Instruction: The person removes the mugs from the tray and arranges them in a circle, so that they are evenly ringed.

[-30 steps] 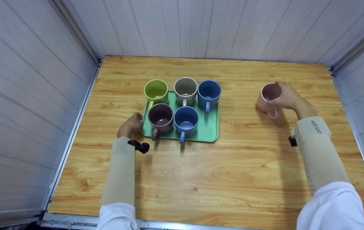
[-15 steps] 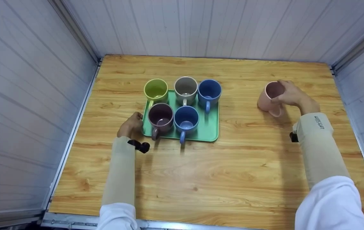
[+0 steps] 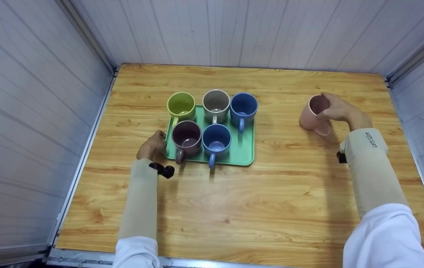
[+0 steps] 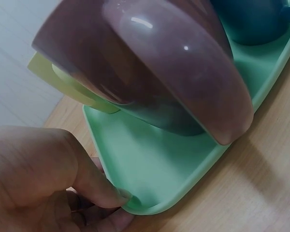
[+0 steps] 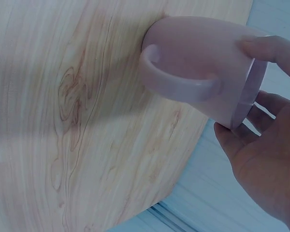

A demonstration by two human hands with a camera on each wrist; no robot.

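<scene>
At the right of the table, my right hand grips a pink mug by its rim, thumb on the near side and fingers on the far side. The mug leans slightly; its handle is free of the hand. Whether the whole base touches the table I cannot tell. My left hand pinches the near left corner of a green tray, thumb on the upper edge and fingers underneath. Closest to that hand on the tray stands a dark purple mug.
Also on the tray are a yellow-green mug, a grey mug, a blue mug at the back right and another blue mug in front. Pale panel walls bound the wooden table at back and sides.
Over the second, the pink mug's rim has moved right and away, tipping the mug slightly, along with my right hand. Since half a second ago little has changed. My left hand stays at the tray.
</scene>
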